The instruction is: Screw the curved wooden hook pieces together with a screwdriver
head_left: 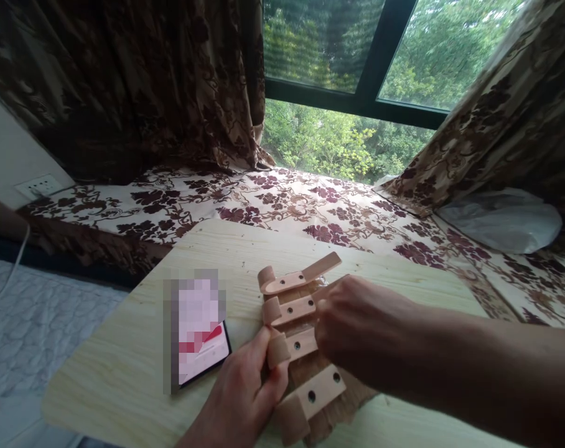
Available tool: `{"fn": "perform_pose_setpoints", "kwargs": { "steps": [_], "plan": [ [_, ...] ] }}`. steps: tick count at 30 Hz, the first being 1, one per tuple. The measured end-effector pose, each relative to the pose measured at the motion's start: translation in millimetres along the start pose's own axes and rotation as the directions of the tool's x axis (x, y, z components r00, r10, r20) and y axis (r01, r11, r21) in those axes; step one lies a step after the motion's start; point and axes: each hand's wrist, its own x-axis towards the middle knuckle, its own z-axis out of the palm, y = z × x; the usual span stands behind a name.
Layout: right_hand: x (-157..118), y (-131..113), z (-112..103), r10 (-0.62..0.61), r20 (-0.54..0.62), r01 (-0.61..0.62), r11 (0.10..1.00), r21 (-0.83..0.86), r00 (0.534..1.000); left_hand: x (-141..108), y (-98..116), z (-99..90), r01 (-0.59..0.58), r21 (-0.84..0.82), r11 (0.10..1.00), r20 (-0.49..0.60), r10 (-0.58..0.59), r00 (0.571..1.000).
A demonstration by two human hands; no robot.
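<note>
Several pale wooden hook-like pieces with rounded ends and dark screw holes lie in a row on brown wrapping (326, 426). The farthest piece (289, 281) points up to the right; the nearest piece (317, 393) lies close to the front. My left hand (252, 379) is closed on the rounded end of the third piece (301, 344), thumb and fingers around it. My right hand (345, 320) is curled over the right ends of the middle pieces; what its fingers hold is hidden beneath them.
A phone (205, 358), partly blurred out, lies on the light wooden table (119, 373) left of my hands. Beyond the table are a floral-covered window ledge (282, 196), patterned curtains and a window. A white plastic bag (501, 221) sits at the right.
</note>
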Motion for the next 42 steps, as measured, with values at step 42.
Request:
{"fn": "perform_pose_setpoints", "kwargs": {
  "steps": [42],
  "plan": [
    [-28.2,21.3,1.2,0.052,-0.187,-0.02,0.985,0.171,0.981,-0.5,0.8,-1.2,-0.004,-0.039,0.999,-0.005,0.004,1.0]
  ]
}}
